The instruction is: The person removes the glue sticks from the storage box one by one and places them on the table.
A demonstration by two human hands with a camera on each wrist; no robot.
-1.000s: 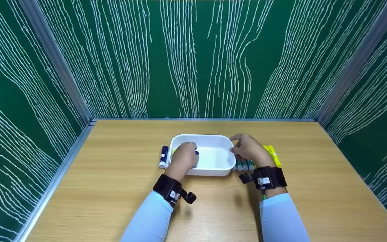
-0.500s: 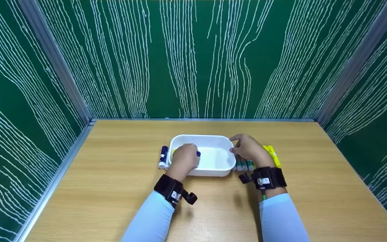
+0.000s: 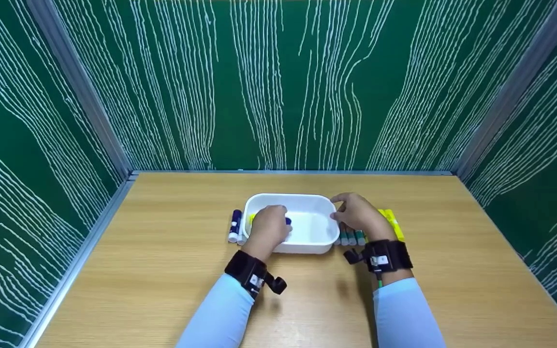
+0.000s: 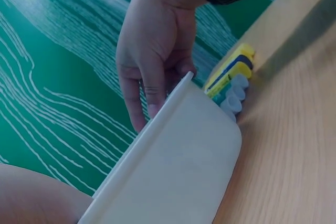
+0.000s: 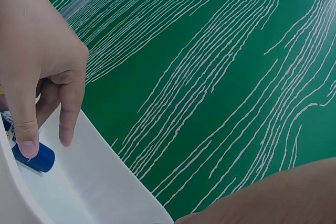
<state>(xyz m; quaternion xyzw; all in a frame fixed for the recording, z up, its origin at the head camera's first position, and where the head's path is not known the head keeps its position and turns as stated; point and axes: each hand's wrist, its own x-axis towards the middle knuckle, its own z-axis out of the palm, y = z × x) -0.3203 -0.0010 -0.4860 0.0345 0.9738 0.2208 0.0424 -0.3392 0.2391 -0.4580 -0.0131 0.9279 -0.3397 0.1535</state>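
My left hand (image 3: 270,226) reaches into the left half of a white plastic tray (image 3: 307,249). It pinches a thick marker with a blue cap (image 5: 43,157); in the right wrist view the thumb lies on the cap, while the hand hides much of the body. Something yellow (image 3: 252,218) shows inside the tray beside that hand. My right hand (image 3: 359,212) holds the tray's right end, its thumb and index finger at the rim. Left of the tray lie dark blue markers with white ends, one (image 3: 235,226) in plain sight.
Several green markers with grey ends (image 3: 352,237) lie against the tray's right side, partly under the right hand. Beyond them are yellow markers (image 3: 392,224). A wooden table (image 3: 186,290) carries everything, with green white-lined panels (image 3: 302,87) around it.
The left hand has shifted slightly to the right inside the tray, and the blue cap has moved along with it. The right hand and tray stay in place.
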